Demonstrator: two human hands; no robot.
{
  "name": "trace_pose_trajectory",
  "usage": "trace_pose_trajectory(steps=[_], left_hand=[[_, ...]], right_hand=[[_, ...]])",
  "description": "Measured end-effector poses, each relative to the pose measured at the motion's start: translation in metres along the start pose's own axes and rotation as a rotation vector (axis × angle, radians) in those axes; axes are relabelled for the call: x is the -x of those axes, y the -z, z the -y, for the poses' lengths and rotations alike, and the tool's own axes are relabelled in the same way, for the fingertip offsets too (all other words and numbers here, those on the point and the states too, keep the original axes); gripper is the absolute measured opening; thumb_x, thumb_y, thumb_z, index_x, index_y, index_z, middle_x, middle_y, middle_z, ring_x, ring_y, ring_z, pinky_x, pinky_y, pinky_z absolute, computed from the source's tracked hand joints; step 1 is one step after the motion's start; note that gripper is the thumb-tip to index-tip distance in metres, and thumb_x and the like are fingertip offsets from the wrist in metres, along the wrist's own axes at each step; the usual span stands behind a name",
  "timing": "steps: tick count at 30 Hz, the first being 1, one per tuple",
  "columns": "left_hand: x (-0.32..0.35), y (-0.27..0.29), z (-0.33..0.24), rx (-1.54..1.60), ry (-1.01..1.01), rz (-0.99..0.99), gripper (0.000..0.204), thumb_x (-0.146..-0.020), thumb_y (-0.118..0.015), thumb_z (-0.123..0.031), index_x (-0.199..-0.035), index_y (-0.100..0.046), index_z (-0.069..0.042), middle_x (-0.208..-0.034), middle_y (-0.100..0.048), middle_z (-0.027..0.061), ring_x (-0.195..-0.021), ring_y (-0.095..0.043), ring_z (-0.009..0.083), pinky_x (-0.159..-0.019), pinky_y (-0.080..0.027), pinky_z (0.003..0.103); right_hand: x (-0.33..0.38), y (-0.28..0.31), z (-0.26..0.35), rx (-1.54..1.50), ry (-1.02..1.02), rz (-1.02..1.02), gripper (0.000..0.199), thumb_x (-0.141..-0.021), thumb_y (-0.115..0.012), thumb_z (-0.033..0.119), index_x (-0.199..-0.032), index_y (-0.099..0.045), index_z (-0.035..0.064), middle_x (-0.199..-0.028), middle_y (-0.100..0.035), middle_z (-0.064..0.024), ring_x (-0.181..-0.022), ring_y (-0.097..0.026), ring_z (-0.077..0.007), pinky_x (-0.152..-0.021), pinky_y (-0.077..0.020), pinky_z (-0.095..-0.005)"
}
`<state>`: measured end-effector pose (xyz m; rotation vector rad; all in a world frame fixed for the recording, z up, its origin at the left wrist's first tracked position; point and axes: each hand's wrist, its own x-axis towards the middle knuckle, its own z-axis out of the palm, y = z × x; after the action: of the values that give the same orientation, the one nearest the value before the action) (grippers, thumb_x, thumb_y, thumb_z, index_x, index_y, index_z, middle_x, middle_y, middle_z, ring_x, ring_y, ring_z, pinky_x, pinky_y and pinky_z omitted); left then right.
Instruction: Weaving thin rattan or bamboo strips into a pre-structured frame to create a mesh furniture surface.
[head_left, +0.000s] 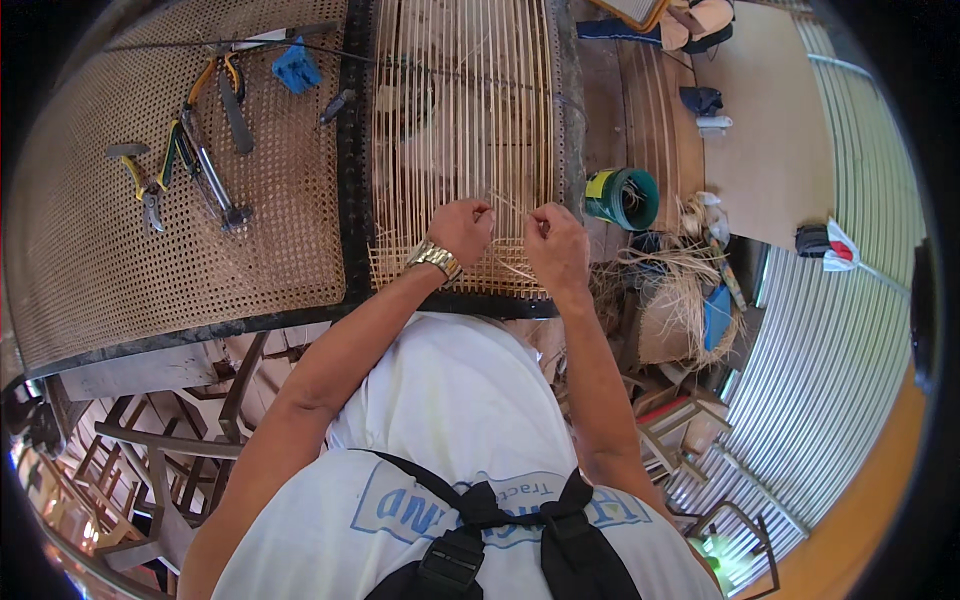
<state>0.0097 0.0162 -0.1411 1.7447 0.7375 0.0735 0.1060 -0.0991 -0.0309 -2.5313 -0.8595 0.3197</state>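
My left hand [463, 229], with a gold watch at the wrist, pinches a thin cane strand [505, 205] over a dark frame [353, 200]. Long pale cane strands [460, 110] run up and down across this frame. My right hand [557, 247] grips the same strand a little to the right. Both hands sit just above the woven band [400, 268] at the frame's near edge.
A finished cane panel [110, 270] lies to the left with pliers [229, 95], other hand tools [150, 185] and a blue piece [297, 68] on it. A green tub [624, 197] and loose cane bundles [680, 290] stand right. Wooden chair frames [170, 440] are below.
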Motion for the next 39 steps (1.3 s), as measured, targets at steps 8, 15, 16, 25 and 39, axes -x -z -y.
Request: trace_pose_trajectory(steps=[8,15,16,25,39], left_hand=[[0.005,0.012,0.011,0.959,0.399,0.241,0.018,-0.093,-0.071,-0.025,-0.098,-0.066,-0.009,-0.067,-0.057,-0.0053,-0.052,-0.048,0.0057,-0.045,-0.035,0.021],[0.009,0.003,0.013,0.317,0.148,-0.014,0.028,-0.091,-0.067,-0.026,-0.100,-0.074,0.000,-0.072,-0.072,0.0092,-0.062,-0.069,0.0149,-0.056,-0.054,0.030],[0.010,0.004,0.005,0.258,0.147,-0.015,0.027,-0.093,-0.067,-0.022,-0.105,-0.074,0.002,-0.070,-0.071,0.0065,-0.055,-0.065,0.0106,-0.053,-0.052,0.027],[0.007,-0.003,0.028,0.676,0.246,0.088,0.023,-0.091,-0.065,-0.023,-0.099,-0.068,-0.001,-0.069,-0.067,0.0039,-0.061,-0.063,0.0103,-0.057,-0.051,0.027],[0.009,0.006,0.018,0.269,0.126,-0.075,0.028,-0.093,-0.062,-0.024,-0.102,-0.072,0.000,-0.067,-0.071,0.0086,-0.059,-0.070,0.0141,-0.058,-0.055,0.030]], right_hand=[[0.010,0.004,0.006,-0.008,-0.081,0.033,0.011,-0.087,-0.064,0.014,-0.085,-0.064,0.0024,-0.089,-0.066,-0.0154,-0.081,-0.066,-0.0362,-0.070,-0.0516,-0.0447],[0.009,-0.022,0.010,0.244,0.058,0.007,0.011,-0.088,-0.062,0.015,-0.086,-0.060,0.0037,-0.089,-0.065,-0.0146,-0.082,-0.065,-0.0374,-0.071,-0.0522,-0.0463],[0.009,-0.023,0.009,0.239,0.047,0.010,0.012,-0.088,-0.062,0.015,-0.087,-0.060,0.0039,-0.089,-0.065,-0.0149,-0.083,-0.065,-0.0377,-0.072,-0.0524,-0.0464],[0.013,-0.009,-0.002,0.065,0.106,0.081,0.008,-0.087,-0.060,0.011,-0.084,-0.059,0.0026,-0.087,-0.063,-0.0166,-0.082,-0.064,-0.0379,-0.071,-0.0518,-0.0458],[0.018,-0.024,0.005,0.136,0.145,0.034,0.011,-0.090,-0.061,0.015,-0.088,-0.058,0.0043,-0.089,-0.062,-0.0150,-0.083,-0.063,-0.0376,-0.069,-0.0517,-0.0461]])
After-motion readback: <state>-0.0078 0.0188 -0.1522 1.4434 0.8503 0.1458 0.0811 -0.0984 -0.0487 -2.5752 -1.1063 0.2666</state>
